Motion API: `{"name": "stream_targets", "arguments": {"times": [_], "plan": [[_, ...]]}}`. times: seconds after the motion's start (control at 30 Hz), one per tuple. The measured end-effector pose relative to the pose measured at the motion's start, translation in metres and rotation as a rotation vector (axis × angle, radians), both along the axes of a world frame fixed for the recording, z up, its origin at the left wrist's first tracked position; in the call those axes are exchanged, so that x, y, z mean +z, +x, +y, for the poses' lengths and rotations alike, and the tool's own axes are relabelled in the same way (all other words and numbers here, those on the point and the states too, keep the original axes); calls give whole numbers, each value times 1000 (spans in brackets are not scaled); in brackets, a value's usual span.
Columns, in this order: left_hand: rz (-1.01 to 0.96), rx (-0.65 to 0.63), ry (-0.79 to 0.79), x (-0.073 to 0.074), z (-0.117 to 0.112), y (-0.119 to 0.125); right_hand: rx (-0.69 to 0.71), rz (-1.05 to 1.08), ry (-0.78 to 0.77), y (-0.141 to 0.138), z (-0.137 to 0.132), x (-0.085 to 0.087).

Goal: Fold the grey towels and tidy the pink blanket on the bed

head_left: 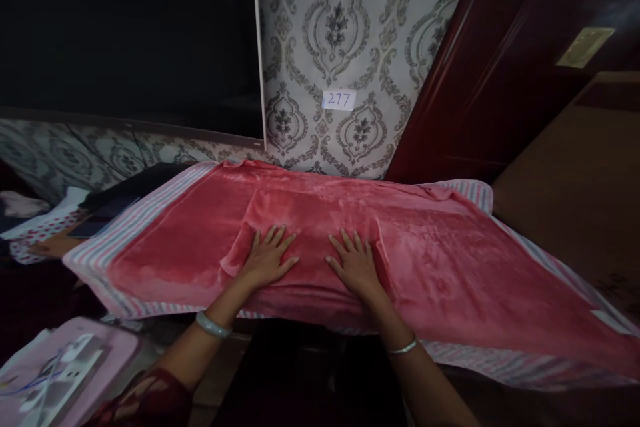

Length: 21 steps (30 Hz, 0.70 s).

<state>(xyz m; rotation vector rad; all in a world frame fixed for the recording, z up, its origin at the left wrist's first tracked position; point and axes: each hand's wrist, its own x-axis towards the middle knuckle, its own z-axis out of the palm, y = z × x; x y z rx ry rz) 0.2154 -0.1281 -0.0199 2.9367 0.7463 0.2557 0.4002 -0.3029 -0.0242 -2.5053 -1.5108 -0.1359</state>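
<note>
A pink plush blanket [175, 247] with a grey, white and pink striped border lies spread over a long surface. On its middle sits a folded pink plush bundle [313, 227] of the same colour; what kind of cloth it is, I cannot tell. My left hand [269, 257] rests flat on the bundle's left part, fingers spread. Toward the bundle's right side, my right hand [356, 261] presses palm down, its fingers also apart. Neither hand grips anything.
A large dark television screen [130, 33] is at the back left. Patterned wallpaper [335, 20] carries a label [339, 99] reading 277. A dark red glossy panel [480, 67] leans at right, near a brown box [575, 200]. A pink stool [120, 347] holds a power strip [70, 373].
</note>
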Motion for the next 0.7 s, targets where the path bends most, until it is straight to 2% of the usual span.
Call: {"name": "stream_targets", "arguments": {"times": [0.23, 0.33, 0.43, 0.5, 0.6, 0.7], "plan": [[-44, 1, -17, 16, -5, -5, 31, 30, -31, -6, -11, 9], [-124, -75, 16, 21, -17, 2, 69, 70, -29, -5, -16, 25], [-139, -173, 54, 14, -39, 16, 82, 55, 32, -5, -14, 33], [-129, -162, 78, 2, -53, 23, 70, 31, 46, -6, -11, 27], [-141, -112, 111, -16, -66, 27, 57, 10, 34, -10, -9, 4], [-133, -115, 110, -22, -69, 26, 50, -6, 38, -13, -8, -12]]}}
